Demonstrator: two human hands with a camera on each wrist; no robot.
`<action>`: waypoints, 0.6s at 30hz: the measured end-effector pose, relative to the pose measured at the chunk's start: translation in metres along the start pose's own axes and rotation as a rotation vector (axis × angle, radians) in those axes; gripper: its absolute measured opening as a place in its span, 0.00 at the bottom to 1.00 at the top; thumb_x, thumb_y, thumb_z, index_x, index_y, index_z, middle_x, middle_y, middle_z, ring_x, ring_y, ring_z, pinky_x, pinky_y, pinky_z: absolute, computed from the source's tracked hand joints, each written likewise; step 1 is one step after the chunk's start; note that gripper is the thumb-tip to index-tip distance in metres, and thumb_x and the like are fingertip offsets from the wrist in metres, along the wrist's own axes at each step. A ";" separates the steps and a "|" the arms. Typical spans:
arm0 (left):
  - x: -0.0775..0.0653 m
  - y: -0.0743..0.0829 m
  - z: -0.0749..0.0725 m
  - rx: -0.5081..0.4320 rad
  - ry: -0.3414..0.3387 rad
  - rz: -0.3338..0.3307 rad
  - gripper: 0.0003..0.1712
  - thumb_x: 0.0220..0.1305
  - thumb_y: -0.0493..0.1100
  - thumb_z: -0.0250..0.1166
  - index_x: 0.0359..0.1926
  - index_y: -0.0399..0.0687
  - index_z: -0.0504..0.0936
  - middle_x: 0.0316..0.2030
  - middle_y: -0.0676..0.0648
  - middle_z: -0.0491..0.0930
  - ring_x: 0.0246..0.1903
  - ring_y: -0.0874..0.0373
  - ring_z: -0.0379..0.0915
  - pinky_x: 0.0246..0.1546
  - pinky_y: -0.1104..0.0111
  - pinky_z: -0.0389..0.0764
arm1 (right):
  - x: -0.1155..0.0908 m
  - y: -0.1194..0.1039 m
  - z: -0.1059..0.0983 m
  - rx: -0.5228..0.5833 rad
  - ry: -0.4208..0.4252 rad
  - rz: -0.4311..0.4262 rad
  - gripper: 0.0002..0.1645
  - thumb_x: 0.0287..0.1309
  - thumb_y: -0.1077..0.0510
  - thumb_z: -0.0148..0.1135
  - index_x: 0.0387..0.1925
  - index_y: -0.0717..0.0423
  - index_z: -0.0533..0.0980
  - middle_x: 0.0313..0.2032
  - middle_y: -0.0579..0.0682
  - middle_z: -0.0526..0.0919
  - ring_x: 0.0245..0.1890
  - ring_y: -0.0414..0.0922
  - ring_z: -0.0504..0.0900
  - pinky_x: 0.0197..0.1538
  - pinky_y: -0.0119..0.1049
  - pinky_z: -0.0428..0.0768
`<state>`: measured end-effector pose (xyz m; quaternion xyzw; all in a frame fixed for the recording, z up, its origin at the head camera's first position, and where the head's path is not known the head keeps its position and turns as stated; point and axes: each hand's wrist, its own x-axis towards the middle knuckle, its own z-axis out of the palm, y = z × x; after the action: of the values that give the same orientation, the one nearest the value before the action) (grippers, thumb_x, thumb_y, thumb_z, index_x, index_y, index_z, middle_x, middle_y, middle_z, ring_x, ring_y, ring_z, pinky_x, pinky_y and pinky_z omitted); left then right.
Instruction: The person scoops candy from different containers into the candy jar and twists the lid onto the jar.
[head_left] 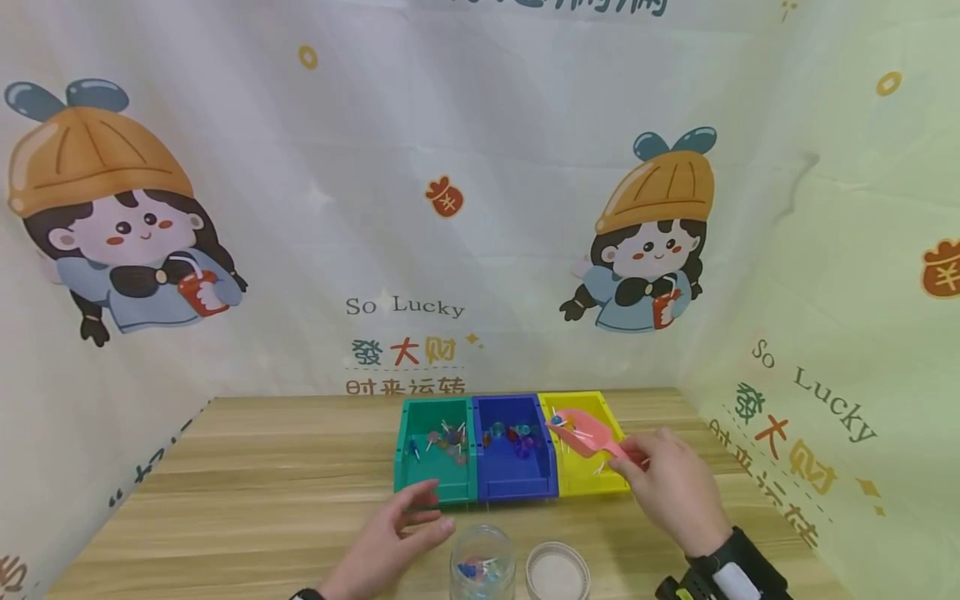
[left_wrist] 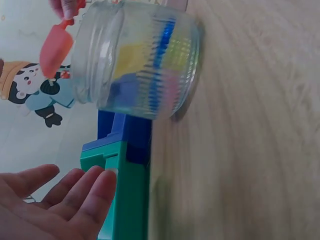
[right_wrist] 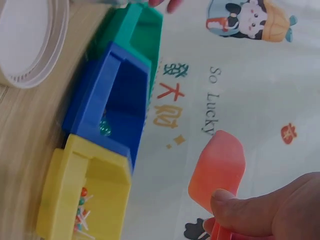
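My right hand (head_left: 675, 483) grips the handle of a pink scoop (head_left: 585, 432), with the thumb pressed on it in the right wrist view. The scoop is above the yellow bin (head_left: 609, 408) and carries small coloured pieces with white sticks. Similar pieces (right_wrist: 82, 212) lie inside that bin. My left hand (head_left: 393, 533) holds nothing, its fingers extended beside the glass jar (head_left: 483, 554) and in front of the green bin (head_left: 438, 487). Lidless and upright, the jar contains some small coloured pieces.
Between the green and yellow bins stands a blue bin (head_left: 517, 483) with shiny round pieces. A white lid (head_left: 557, 573) lies on the wooden table (head_left: 262, 500), right of the jar. Printed cloth (head_left: 517, 250) hangs behind and at the sides.
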<state>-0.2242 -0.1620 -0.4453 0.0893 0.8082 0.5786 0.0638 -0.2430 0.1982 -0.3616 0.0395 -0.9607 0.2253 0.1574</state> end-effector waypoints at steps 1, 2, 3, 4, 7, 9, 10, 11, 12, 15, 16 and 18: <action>-0.001 -0.001 0.001 -0.007 -0.037 -0.001 0.47 0.76 0.58 0.71 0.82 0.36 0.65 0.73 0.28 0.73 0.70 0.32 0.77 0.66 0.41 0.83 | -0.002 -0.002 -0.002 0.005 -0.004 0.000 0.18 0.69 0.51 0.77 0.50 0.60 0.89 0.40 0.52 0.84 0.34 0.46 0.76 0.36 0.38 0.74; -0.001 -0.001 0.003 -0.018 -0.069 -0.002 0.48 0.75 0.57 0.72 0.82 0.35 0.64 0.74 0.26 0.72 0.70 0.30 0.75 0.66 0.40 0.82 | -0.003 -0.004 -0.003 0.011 -0.009 -0.001 0.18 0.69 0.50 0.77 0.50 0.60 0.89 0.40 0.52 0.83 0.34 0.46 0.76 0.36 0.38 0.74; -0.002 -0.002 0.005 -0.029 -0.098 0.000 0.49 0.75 0.56 0.73 0.82 0.34 0.63 0.75 0.25 0.71 0.71 0.29 0.74 0.67 0.39 0.82 | -0.005 -0.007 -0.005 0.016 -0.011 -0.004 0.17 0.68 0.51 0.77 0.50 0.59 0.89 0.39 0.51 0.83 0.34 0.46 0.76 0.36 0.38 0.74; -0.003 -0.003 0.006 -0.035 -0.121 0.004 0.50 0.74 0.56 0.74 0.82 0.33 0.62 0.75 0.24 0.70 0.71 0.27 0.74 0.67 0.39 0.82 | -0.006 -0.009 -0.006 0.018 -0.014 -0.004 0.17 0.68 0.51 0.77 0.50 0.59 0.89 0.39 0.51 0.83 0.34 0.46 0.76 0.36 0.38 0.74; -0.003 -0.005 0.011 -0.040 -0.165 0.005 0.51 0.71 0.53 0.77 0.82 0.33 0.63 0.75 0.25 0.71 0.71 0.27 0.73 0.68 0.38 0.81 | -0.010 -0.015 -0.010 0.026 -0.024 -0.006 0.16 0.67 0.51 0.78 0.49 0.57 0.90 0.38 0.50 0.81 0.35 0.46 0.75 0.37 0.38 0.73; -0.002 -0.006 0.015 -0.034 -0.182 -0.001 0.51 0.70 0.52 0.78 0.81 0.34 0.64 0.74 0.26 0.72 0.71 0.27 0.73 0.68 0.38 0.80 | -0.013 -0.019 -0.012 0.031 -0.031 -0.007 0.15 0.67 0.51 0.79 0.48 0.56 0.90 0.38 0.49 0.81 0.34 0.46 0.75 0.37 0.38 0.73; -0.001 -0.007 0.016 -0.027 -0.190 -0.012 0.51 0.69 0.52 0.79 0.81 0.35 0.65 0.73 0.27 0.73 0.70 0.28 0.74 0.68 0.38 0.80 | -0.014 -0.021 -0.013 0.031 -0.035 -0.006 0.15 0.66 0.51 0.79 0.47 0.55 0.90 0.37 0.49 0.80 0.35 0.45 0.74 0.38 0.38 0.73; -0.001 -0.007 0.017 -0.019 -0.196 -0.025 0.50 0.68 0.51 0.80 0.81 0.36 0.66 0.73 0.29 0.74 0.70 0.29 0.74 0.68 0.37 0.80 | -0.015 -0.023 -0.013 0.034 -0.038 -0.007 0.14 0.66 0.51 0.79 0.47 0.55 0.90 0.37 0.49 0.80 0.34 0.45 0.74 0.38 0.39 0.73; 0.000 -0.008 0.019 -0.011 -0.203 -0.035 0.50 0.67 0.51 0.80 0.81 0.38 0.67 0.72 0.30 0.75 0.69 0.30 0.75 0.68 0.37 0.79 | -0.017 -0.024 -0.014 0.035 -0.042 -0.008 0.15 0.66 0.50 0.79 0.47 0.54 0.90 0.37 0.49 0.80 0.35 0.45 0.74 0.38 0.39 0.74; 0.002 -0.010 0.022 -0.001 -0.224 -0.054 0.49 0.65 0.50 0.82 0.80 0.41 0.69 0.71 0.33 0.76 0.68 0.32 0.77 0.68 0.35 0.78 | -0.020 -0.029 -0.016 0.043 -0.055 -0.012 0.15 0.65 0.50 0.80 0.47 0.53 0.90 0.38 0.48 0.81 0.36 0.45 0.75 0.40 0.39 0.75; 0.002 -0.010 0.023 0.000 -0.230 -0.060 0.49 0.65 0.50 0.82 0.80 0.42 0.70 0.71 0.34 0.77 0.67 0.34 0.77 0.68 0.35 0.78 | -0.022 -0.030 -0.017 0.046 -0.061 -0.014 0.14 0.65 0.50 0.80 0.47 0.52 0.91 0.38 0.47 0.81 0.36 0.44 0.75 0.40 0.38 0.76; 0.002 -0.010 0.025 -0.010 -0.246 -0.063 0.48 0.65 0.48 0.82 0.80 0.42 0.70 0.71 0.36 0.77 0.66 0.38 0.78 0.68 0.37 0.79 | -0.024 -0.032 -0.018 0.056 -0.074 -0.021 0.14 0.64 0.50 0.81 0.47 0.51 0.91 0.37 0.46 0.81 0.36 0.43 0.75 0.40 0.36 0.76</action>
<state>-0.2220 -0.1418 -0.4632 0.1338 0.7939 0.5648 0.1811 -0.2104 0.1777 -0.3408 0.0623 -0.9587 0.2488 0.1231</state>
